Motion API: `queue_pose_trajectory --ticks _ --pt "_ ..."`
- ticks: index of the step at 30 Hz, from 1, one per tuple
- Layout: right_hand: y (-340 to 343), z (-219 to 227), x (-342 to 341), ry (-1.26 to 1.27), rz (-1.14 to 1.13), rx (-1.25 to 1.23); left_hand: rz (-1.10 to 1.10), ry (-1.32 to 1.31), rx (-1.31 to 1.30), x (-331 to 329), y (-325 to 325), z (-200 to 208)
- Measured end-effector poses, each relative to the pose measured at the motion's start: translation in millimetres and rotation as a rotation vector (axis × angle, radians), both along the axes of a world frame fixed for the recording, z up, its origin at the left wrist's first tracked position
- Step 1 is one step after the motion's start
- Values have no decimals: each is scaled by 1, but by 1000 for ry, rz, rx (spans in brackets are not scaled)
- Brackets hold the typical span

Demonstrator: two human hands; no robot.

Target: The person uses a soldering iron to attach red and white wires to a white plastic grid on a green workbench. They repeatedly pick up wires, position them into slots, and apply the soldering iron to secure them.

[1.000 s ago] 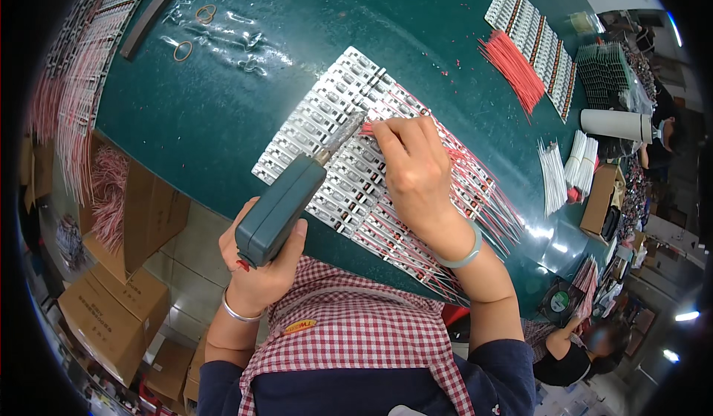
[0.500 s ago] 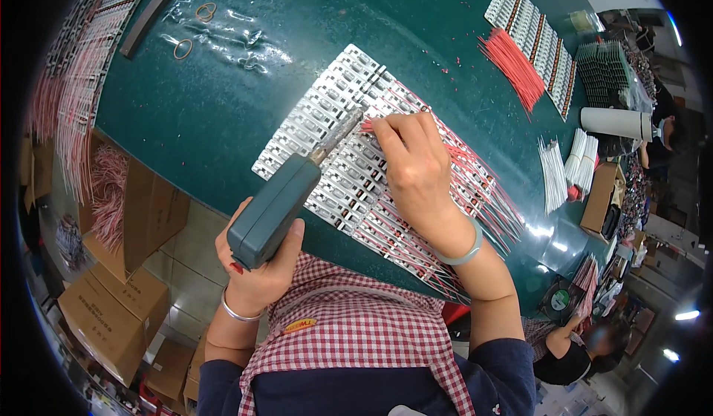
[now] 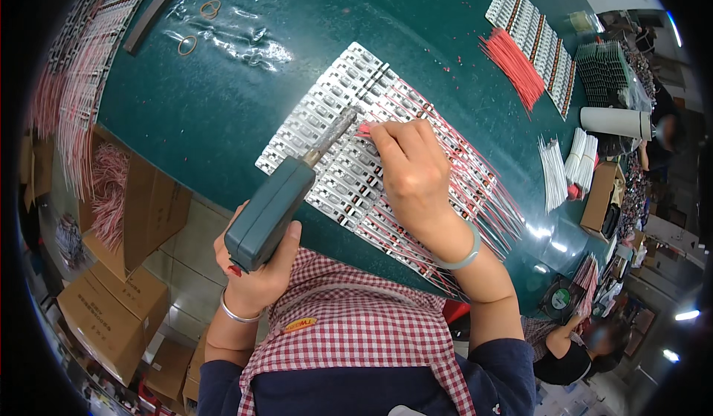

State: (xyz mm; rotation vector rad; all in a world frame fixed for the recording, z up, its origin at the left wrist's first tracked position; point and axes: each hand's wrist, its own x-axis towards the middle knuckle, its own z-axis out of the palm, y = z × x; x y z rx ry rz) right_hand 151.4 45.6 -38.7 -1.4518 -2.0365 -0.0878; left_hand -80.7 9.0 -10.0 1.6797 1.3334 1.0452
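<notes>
A dark green soldering gun [image 3: 269, 210] is gripped in my left hand [image 3: 260, 267], its metal barrel slanting up and away to the right. The tip reaches over a panel of white circuit boards [image 3: 297, 130] lying aslant on the green table. Close beside that tip, my right hand [image 3: 412, 164] is closed in a pinch on red wire [image 3: 364, 129], whose ends stick out past the fingertips. Red and white wires [image 3: 483, 186] trail from the panel's right side, partly under my right hand and forearm. Whether the tip touches a board I cannot tell.
A bundle of red wires [image 3: 514, 67] lies by another board panel [image 3: 538, 41] at the far right. White wire bundles [image 3: 581, 156], a pale bottle [image 3: 615, 123] and a cardboard box [image 3: 603, 199] stand nearer. Wired panels [image 3: 96, 60] hang over the left edge; a person [image 3: 575, 345] sits lower right.
The soldering gun's tip has drawn back slightly to the left, and the panel has shifted a little right. My right hand stays pinched on the red wire, having dropped slightly nearer me.
</notes>
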Motion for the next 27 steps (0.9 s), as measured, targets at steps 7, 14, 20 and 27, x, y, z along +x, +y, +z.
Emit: queue_pose_trajectory --ticks 7,14,20,27 --pt "1 -1 -1 -38 12 -4 -24 -15 -51 -1 0 2" --pt "1 -1 -2 -59 23 -6 -40 -38 -97 1 -1 3" --pt "1 0 -4 -56 16 -28 -29 -19 -149 -1 0 7" --pt "1 -1 -6 -71 3 -10 20 -24 -59 -7 -6 1"
